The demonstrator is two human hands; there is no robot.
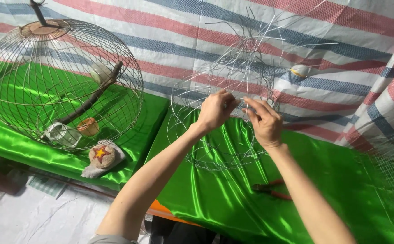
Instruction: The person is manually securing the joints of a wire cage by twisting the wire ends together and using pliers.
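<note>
Both grips are closed on thin wire: the left hand (214, 110) and the right hand (264, 121) pinch strands at the upper side of an unfinished, silvery, dome-shaped wire cage frame (219, 135). This frame stands on the table draped in shiny green satin cloth (233, 199), directly ahead of the person at twelve o'clock. Its long axis runs upright, from a ring-shaped base resting on the cloth to a tuft of loose wire ends (260, 31) splaying at the top. The two hands are near each other, fingertips almost meeting, and neither is clearly the nearer to the frame.

At three o'clock of the right forearm, well apart from the hands, red-handled pliers (271, 189) lie flat on the cloth. At ten o'clock stands a finished round wire birdcage (61, 81) with a brown disc cap. It contains a slanting brown branch perch (93, 95), a small white cup (60, 133), a small orange cup (88, 127) and a pale rounded object near the perch's upper end. Just outside its base lies a rounded beige pad bearing a red star (101, 155). A striped red, blue and white tarpaulin (341, 45) forms the backdrop.
</note>
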